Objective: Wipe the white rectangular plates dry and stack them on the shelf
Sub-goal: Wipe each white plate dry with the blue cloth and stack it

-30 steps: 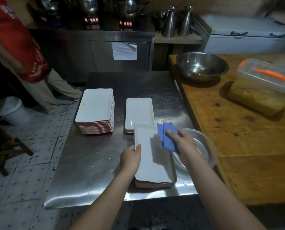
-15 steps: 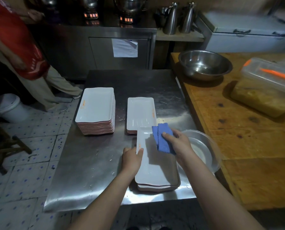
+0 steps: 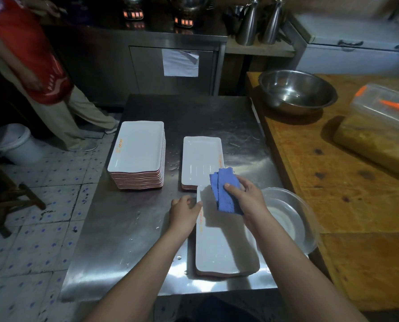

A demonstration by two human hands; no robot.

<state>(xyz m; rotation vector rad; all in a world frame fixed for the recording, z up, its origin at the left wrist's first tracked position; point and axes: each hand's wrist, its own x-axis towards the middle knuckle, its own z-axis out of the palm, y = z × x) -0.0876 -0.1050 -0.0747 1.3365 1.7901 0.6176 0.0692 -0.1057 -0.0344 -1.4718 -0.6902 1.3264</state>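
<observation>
A white rectangular plate point(image 3: 219, 247) tops a short pile at the near edge of the steel table point(image 3: 128, 228). My left hand point(image 3: 183, 216) grips this plate's left rim. My right hand point(image 3: 246, 201) holds a folded blue cloth point(image 3: 222, 191) just above the plate's far end. Beyond it lies a second low pile of white plates point(image 3: 200, 159). A tall stack of white plates point(image 3: 138, 154) stands at the table's left.
A clear bowl point(image 3: 291, 219) sits at the table's right edge by my right arm. The wooden counter point(image 3: 356, 205) carries a steel bowl point(image 3: 296, 89) and a plastic container point(image 3: 379, 126). A person in red point(image 3: 31, 61) stands at the far left beside a white bucket point(image 3: 12, 142).
My right hand has lifted the blue cloth from the plate's surface toward its far end. My left hand stays on the left rim, slid slightly farther along it.
</observation>
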